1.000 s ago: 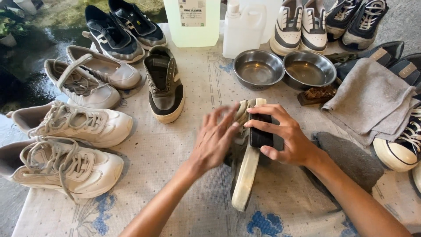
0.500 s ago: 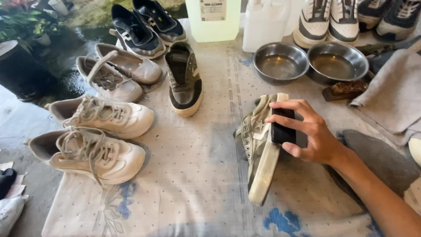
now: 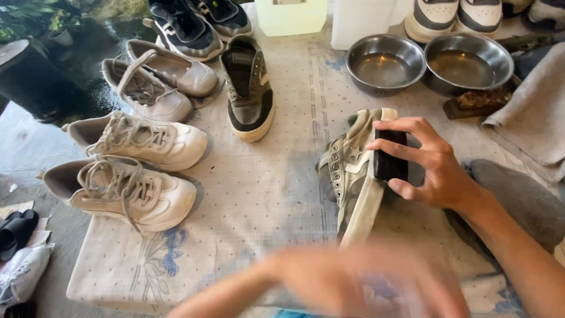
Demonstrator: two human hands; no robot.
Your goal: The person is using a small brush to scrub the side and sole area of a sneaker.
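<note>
One grey sneaker (image 3: 353, 171) lies sideways on the desk (image 3: 265, 194); our right hand (image 3: 432, 162) pinches a dark brush (image 3: 390, 154) against it. We keep strokes short; our left hand (image 3: 365, 282) blurs, its grip unreadable.

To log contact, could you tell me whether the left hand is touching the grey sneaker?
Apart: the head view shows the blurred left hand below the grey sneaker.

The right hand (image 3: 432, 168) is gripping a black brush (image 3: 390, 155) against a grey sneaker (image 3: 353, 171) lying sideways; the blurred left hand (image 3: 365, 282) is hovering nearby.
</note>
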